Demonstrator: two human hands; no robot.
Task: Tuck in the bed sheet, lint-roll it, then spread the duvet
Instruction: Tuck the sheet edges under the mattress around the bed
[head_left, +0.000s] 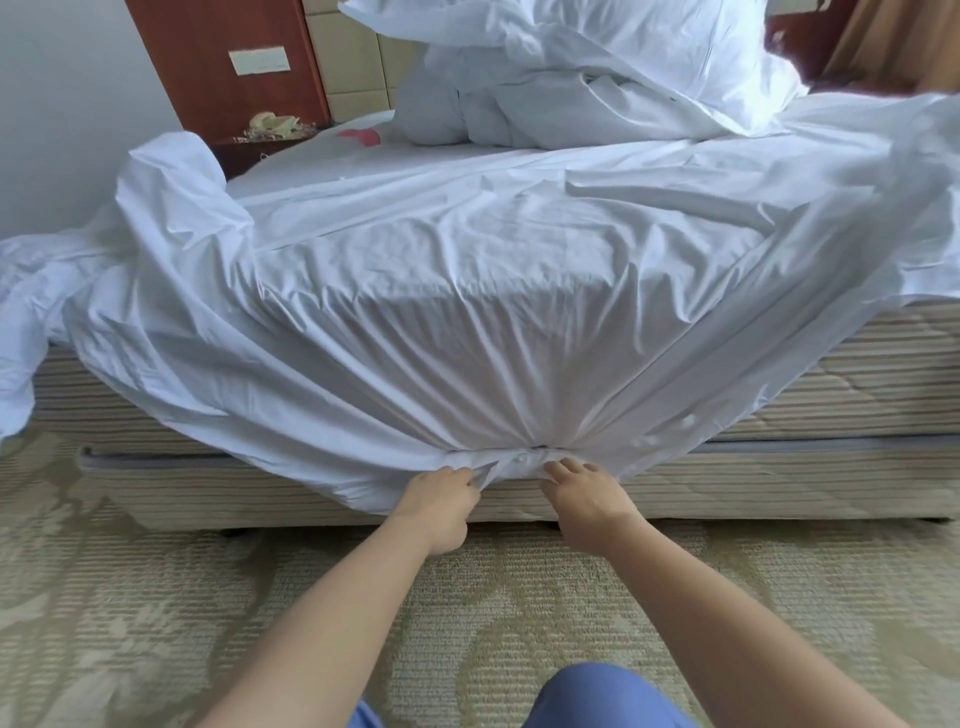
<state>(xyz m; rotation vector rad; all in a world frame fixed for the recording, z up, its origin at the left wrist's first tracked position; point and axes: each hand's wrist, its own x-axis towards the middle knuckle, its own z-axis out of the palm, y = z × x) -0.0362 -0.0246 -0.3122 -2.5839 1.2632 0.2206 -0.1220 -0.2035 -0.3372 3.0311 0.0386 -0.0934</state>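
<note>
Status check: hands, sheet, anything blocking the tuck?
Left hand and right hand both gripping bunched bed sheet at mattress corner. Sheet not yet tucked. Duvet heaped at headboard end. Nothing blocking.

Fingertips (551, 470) hidden under sheet (467, 291)

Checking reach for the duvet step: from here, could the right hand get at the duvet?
Probably not. The right hand grips the sheet low at the bed's foot; the duvet is heaped at the far end.
</note>
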